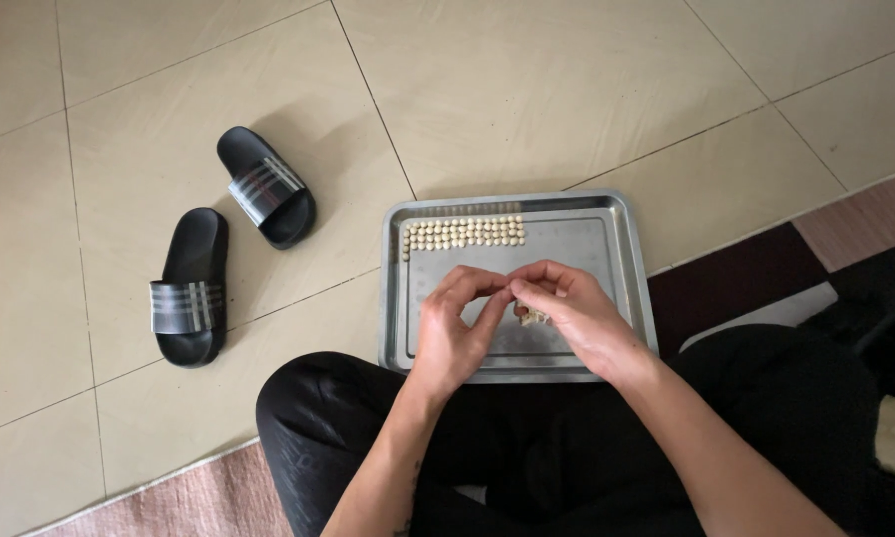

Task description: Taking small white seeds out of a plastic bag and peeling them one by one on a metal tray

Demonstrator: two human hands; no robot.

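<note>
Your steel tray (pixel 606 214) lies on the tiled floor (pixel 527 89) before your knees, with pale beads (pixel 464 232) in neat rows along its far edge. Your left hand (pixel 452 333) and right hand (pixel 577 318) meet above it, fingers (pixel 497 290) narrowed around something too small to identify. A few more beads (pixel 534 317) peek beneath. Two black slides (pixel 223 244) rest nearby; a rug (pixel 756 268) borders the tiles.

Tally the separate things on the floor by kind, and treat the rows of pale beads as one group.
Black slides with grey stripes: 2, one and the other
Metal tray: 1
Group of pale beads in rows: 1
Total: 4
Both hands, left hand and right hand, meet fingertip to fingertip over the tray.
</note>
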